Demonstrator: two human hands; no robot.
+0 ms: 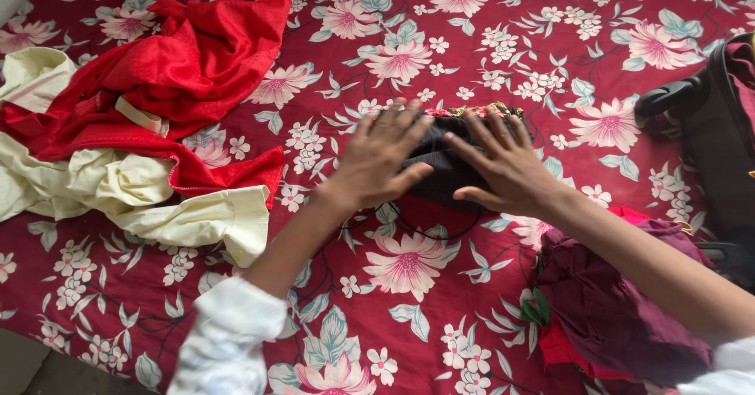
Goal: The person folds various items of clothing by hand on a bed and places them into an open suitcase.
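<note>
Both hands flat on a small folded black cloth bundle w/ a multicoloured patterned edge, which lies mid-bed on the dark red bedsheet printed w/ pink and white flowers. Left hand presses its left part, grip spread wide, fingers apart, pinching nothing. Right hand presses the right part, grip spread too, palm down. Hands just beside each other, thumbs near. Left of them: crumpled bright red fabric lying over a cream cloth. Lower right, under right forearm: heap of maroon cloth. Far right edge: black bag, partly cut off.
</note>
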